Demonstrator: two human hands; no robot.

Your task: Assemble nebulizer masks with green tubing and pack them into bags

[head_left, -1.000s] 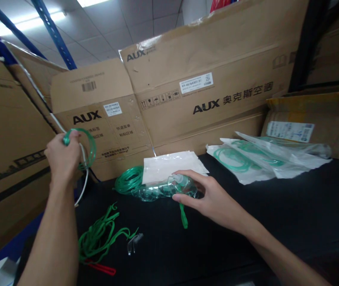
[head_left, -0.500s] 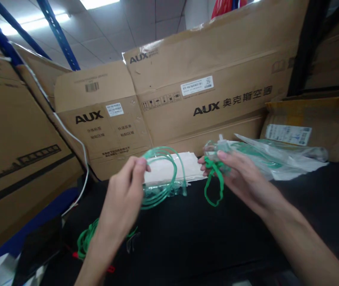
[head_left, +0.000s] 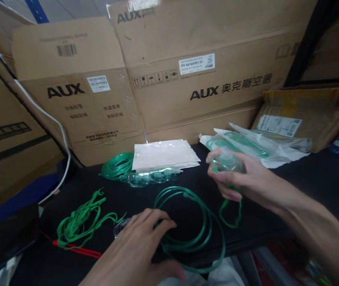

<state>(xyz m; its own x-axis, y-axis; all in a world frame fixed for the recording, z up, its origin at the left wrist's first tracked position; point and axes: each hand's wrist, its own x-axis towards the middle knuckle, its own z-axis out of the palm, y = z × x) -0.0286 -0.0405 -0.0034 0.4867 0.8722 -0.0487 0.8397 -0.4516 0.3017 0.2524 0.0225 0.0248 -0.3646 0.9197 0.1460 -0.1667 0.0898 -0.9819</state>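
Note:
My right hand (head_left: pixel 237 172) is wrapped round a clear plastic oxygen mask (head_left: pixel 228 162), and a green elastic strap (head_left: pixel 231 220) dangles below it. Lower and to the left, my left hand (head_left: pixel 145 246) is open above the black table, its thumb apart from the fingers. Beside and partly under that hand lies a loose coil of green tubing (head_left: pixel 206 234). A small clear item (head_left: pixel 122 226) shows behind the left hand, partly covered. Left of it rests a tangled bundle of green straps (head_left: pixel 80 220) with a red tie (head_left: pixel 82 251).
At the back are a stack of white sheets (head_left: pixel 165 155), a row of clear masks (head_left: pixel 154 176) and another green tubing coil (head_left: pixel 117 166). Bagged tubing (head_left: pixel 246 143) lies at the right by a taped box (head_left: pixel 309 115). AUX cartons (head_left: pixel 169 99) wall off the rear; a white cable (head_left: pixel 63 139) hangs left.
My left hand has come down and let go of the coiled green tubing, which now lies on the table. My right hand has lowered slightly with the mask. The view has tilted down.

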